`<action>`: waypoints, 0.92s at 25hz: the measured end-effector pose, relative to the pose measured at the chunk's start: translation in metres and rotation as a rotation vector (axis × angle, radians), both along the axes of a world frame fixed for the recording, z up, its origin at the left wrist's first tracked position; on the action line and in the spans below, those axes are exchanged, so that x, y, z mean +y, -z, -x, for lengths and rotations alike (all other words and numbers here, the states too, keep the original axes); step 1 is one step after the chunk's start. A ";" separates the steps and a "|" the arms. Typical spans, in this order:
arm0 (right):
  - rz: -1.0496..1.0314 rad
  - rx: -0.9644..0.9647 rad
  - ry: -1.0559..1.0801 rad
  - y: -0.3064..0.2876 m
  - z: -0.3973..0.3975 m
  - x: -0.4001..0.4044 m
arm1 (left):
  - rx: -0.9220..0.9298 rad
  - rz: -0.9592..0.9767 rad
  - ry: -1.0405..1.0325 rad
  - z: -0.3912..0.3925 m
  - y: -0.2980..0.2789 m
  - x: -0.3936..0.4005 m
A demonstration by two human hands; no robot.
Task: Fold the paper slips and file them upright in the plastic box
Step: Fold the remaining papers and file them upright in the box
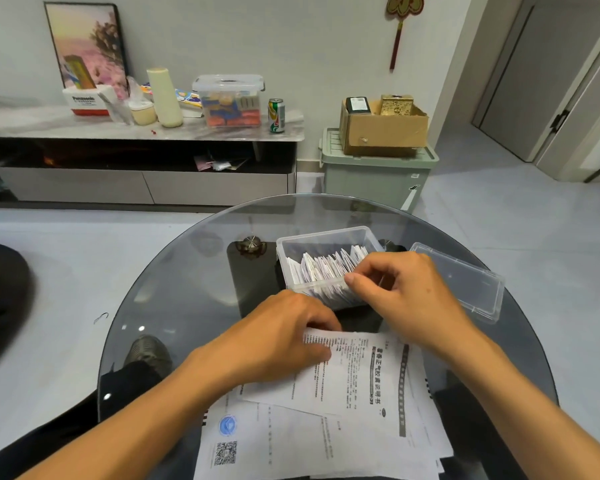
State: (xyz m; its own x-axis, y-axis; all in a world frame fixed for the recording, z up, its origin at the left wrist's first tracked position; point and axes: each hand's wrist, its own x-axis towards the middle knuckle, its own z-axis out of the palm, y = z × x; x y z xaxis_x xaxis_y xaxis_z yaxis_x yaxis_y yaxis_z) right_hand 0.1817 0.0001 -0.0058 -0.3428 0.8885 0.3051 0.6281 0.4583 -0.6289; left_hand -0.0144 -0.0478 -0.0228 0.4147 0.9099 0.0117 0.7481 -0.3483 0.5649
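Slips (329,268) upright across box (321,237); right hand (400,292) pinching one, left hand (274,337) gripping sheet (357,372).

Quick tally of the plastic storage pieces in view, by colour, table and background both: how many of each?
Clear: 3, namely the plastic box holding folded slips, its loose lid on the glass table, and the lidded bin on the sideboard.
Green: 1, the floor crate under the cardboard box.
Total: 4
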 end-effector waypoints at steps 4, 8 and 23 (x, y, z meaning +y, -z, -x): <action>0.083 0.142 0.048 -0.005 -0.008 0.005 | -0.145 -0.076 0.002 0.008 -0.008 0.001; 0.187 0.527 0.111 -0.011 -0.007 0.004 | -0.413 -0.183 -0.135 0.008 -0.014 0.001; 0.677 0.527 -0.062 -0.026 -0.016 0.001 | -0.851 -0.030 -0.520 0.002 -0.029 -0.003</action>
